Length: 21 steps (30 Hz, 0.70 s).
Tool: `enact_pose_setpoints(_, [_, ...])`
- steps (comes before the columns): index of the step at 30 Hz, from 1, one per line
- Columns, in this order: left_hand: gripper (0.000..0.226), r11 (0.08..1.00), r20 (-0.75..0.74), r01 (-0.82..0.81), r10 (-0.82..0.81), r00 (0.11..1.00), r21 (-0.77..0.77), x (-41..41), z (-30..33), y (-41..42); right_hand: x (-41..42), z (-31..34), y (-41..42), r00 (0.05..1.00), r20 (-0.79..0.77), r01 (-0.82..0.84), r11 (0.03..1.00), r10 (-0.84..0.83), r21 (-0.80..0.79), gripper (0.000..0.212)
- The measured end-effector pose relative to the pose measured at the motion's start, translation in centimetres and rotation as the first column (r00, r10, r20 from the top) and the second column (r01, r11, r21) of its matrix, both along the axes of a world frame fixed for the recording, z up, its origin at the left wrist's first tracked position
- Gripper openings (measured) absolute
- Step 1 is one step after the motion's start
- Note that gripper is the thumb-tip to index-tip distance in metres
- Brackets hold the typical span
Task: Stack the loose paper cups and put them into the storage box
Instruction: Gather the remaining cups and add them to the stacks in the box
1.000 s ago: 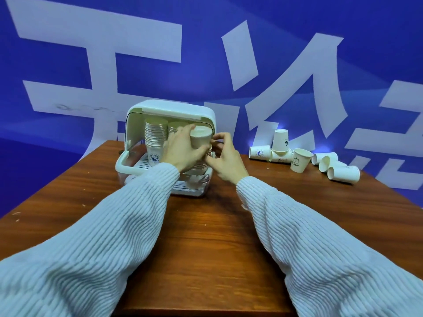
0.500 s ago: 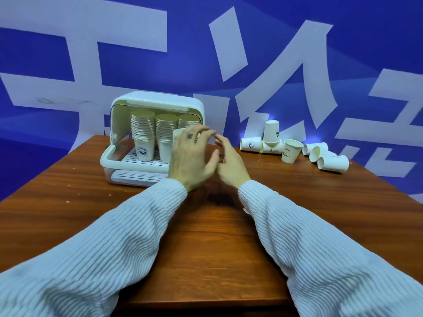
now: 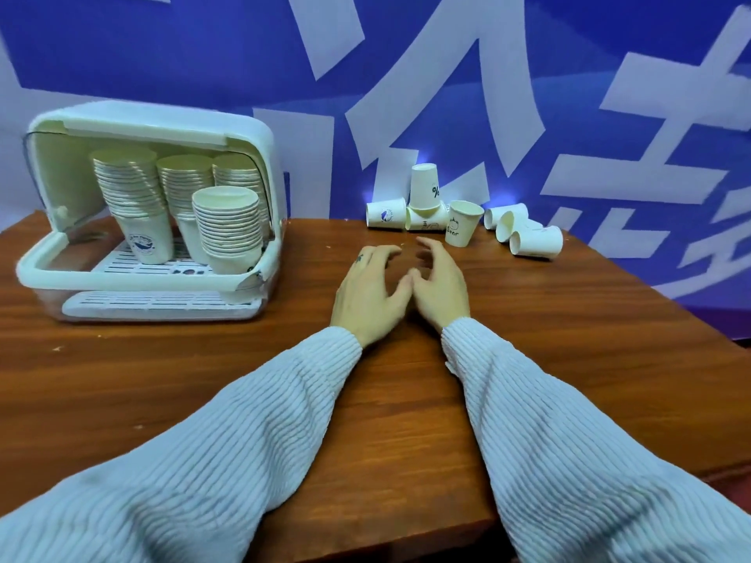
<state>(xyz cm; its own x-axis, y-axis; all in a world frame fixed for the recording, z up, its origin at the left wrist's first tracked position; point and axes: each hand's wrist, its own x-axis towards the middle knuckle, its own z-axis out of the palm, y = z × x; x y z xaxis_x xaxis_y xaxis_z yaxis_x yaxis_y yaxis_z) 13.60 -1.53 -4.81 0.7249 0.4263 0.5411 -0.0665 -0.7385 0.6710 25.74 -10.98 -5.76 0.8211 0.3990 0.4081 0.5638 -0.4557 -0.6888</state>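
Head view, left hand: the left hand [image 3: 367, 292] is palm down over the wooden table [image 3: 569, 339], fingers loosely spread and relaxed, grasping nothing; whether it touches the wood cannot be told.
Head view, right hand: the right hand [image 3: 441, 284] is beside it, thumbs nearly meeting, fingers released and slightly bent, also holding nothing.
Sleeves: both arms wear pale ribbed sleeves [image 3: 252, 432] reaching in from the bottom edge.
Storage box: the white storage box [image 3: 134, 128] stands at the table's left, its clear front lid raised.
Stacked cups: four stacks of paper cups [image 3: 227, 227] stand upside down inside the box on its slotted tray; three are at the back and the shortest is at the front right.
Loose cups: loose paper cups [image 3: 459, 223] are clustered at the table's far edge, just beyond the fingertips; several lie on their sides, one stands rim up, and one sits upside down on top of the others.
Backdrop: a blue backdrop [image 3: 203, 46] with large white characters fills the space behind the table.
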Motion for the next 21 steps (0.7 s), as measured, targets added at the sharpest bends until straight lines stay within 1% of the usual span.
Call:
enact_pose_setpoints(3, [0.045,0.999,-0.067,0.036,-0.035,0.997,0.006,0.6,-0.8,0.3,2.4,0.3,-0.7,0.985,0.124,0.128,0.989,-0.118,-0.075,0.052])
enact_pose_setpoints(5, [0.046,0.999,-0.072,0.026,-0.029,0.997,-0.034,0.6,-1.1,0.7,5.0,0.3,-0.4,0.952,0.236,0.226,0.968,-0.197,-0.105,0.051])
enact_pose_setpoints(6, [0.046,0.999,-0.047,0.017,-0.02,0.999,-0.051,0.8,-1.4,0.8,6.5,0.1,-0.3,0.934,0.266,0.272,0.956,-0.236,-0.106,0.053])
enact_pose_setpoints(7, [0.047,0.997,-0.063,0.024,-0.028,0.998,-0.073,0.7,-1.4,0.7,8.1,-0.1,-0.2,0.922,0.275,0.311,0.945,-0.273,-0.105,0.056])
enact_pose_setpoints(9, [0.048,0.997,-0.074,0.044,-0.049,0.996,-0.071,0.8,-1.3,0.6,10.7,-0.3,-0.2,0.905,0.271,0.374,0.917,-0.328,-0.14,0.067])
enact_pose_setpoints(11, [0.049,0.996,-0.08,0.064,-0.068,0.995,-0.057,0.8,-1.2,0.3,12.8,-0.5,0.0,0.901,0.273,0.399,0.892,-0.338,-0.212,0.075])
enact_pose_setpoints(13, [0.05,0.996,-0.093,0.07,-0.075,0.993,-0.047,0.7,-0.9,0.4,13.9,-0.3,0.5,0.9,0.275,0.404,0.885,-0.339,-0.232,0.077])
enact_pose_setpoints(15, [0.05,0.996,-0.09,0.071,-0.075,0.993,-0.048,0.7,-1.1,0.6,14.5,-0.4,0.9,0.894,0.259,0.421,0.884,-0.366,-0.205,0.074])
enact_pose_setpoints(17, [0.05,0.997,-0.096,0.061,-0.065,0.993,-0.046,0.6,-1.1,0.8,14.4,-0.3,1.1,0.884,0.238,0.445,0.88,-0.401,-0.168,0.065])
enact_pose_setpoints(20, [0.051,0.997,-0.098,0.059,-0.064,0.993,-0.048,0.6,-1.3,0.8,13.6,0.0,0.8,0.881,0.225,0.454,0.876,-0.416,-0.16,0.039])
enact_pose_setpoints(21, [0.051,0.997,-0.101,0.058,-0.063,0.993,-0.045,0.6,-1.4,0.7,13.2,0.1,0.7,0.886,0.209,0.447,0.882,-0.414,-0.148,0.035])
